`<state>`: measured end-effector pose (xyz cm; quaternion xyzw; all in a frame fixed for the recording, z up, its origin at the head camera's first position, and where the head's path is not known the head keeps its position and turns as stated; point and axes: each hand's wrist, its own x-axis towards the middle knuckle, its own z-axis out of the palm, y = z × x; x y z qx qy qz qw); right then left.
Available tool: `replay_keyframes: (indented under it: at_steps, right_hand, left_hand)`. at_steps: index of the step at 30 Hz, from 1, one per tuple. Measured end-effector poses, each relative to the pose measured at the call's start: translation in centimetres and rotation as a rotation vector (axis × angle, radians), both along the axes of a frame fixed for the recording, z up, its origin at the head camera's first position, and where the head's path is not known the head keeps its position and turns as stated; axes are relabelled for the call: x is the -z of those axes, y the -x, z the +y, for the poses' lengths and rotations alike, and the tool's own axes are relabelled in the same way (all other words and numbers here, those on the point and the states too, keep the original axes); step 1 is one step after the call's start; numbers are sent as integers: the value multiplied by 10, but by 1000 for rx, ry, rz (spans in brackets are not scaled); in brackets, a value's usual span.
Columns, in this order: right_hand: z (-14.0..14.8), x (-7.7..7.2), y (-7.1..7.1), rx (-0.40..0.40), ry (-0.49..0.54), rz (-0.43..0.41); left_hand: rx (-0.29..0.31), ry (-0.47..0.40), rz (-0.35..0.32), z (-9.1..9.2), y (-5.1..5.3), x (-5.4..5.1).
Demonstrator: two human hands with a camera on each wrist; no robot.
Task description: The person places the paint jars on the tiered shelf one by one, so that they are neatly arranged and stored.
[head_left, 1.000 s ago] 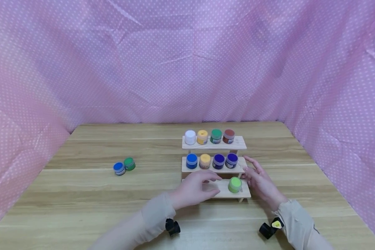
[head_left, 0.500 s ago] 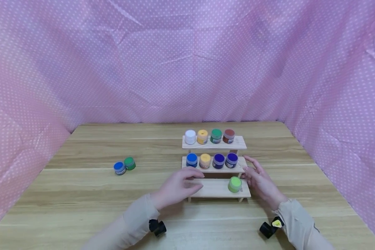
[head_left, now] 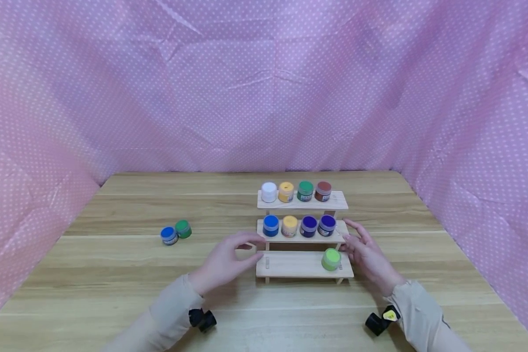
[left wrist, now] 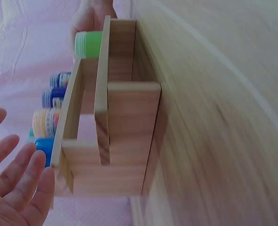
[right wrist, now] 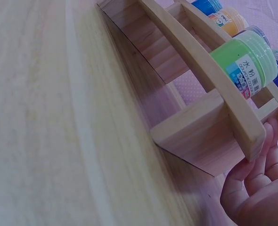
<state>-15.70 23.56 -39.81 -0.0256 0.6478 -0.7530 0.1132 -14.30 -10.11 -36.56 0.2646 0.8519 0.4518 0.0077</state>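
Observation:
A three-tier wooden stand [head_left: 297, 264] holds small paint jars in the head view. On its lowest step, at the right end, stands a light green paint jar [head_left: 331, 259], labelled in the right wrist view. My left hand [head_left: 229, 259] is just off the stand's left end, thumb and fingers parted, holding nothing. At the right end my right hand [head_left: 371, 261] touches the stand's side with its fingertips; its palm is partly hidden there. Blue, pale orange and two purple jars [head_left: 308, 226] line the middle step.
White, yellow, green and brown jars [head_left: 323, 191] stand on the top step. Out to the left on the wooden table [head_left: 114, 274] are a blue jar [head_left: 169, 235] and a green jar [head_left: 183, 229], side by side. A pink dotted cloth [head_left: 264, 98] hangs behind.
My left hand has drawn back leftward from over the lowest step to beyond the stand's left end. The right hand and the jars have kept their places.

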Motion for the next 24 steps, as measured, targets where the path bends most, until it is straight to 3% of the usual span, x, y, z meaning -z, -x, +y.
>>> replay_keyframes:
  at_steps: [9,16,24]
  right_hand:
    - [0,3,0,3,-5,22]
    - [0,3,1,-2,-17,17]
    - [1,5,1,-17,-10,41]
  left_hand:
    - [-89,-7,56,-28,-1,0]
    - [-144,14,58,-46,-2,1]
    - [-178,-22,-10,-68,-5,6]
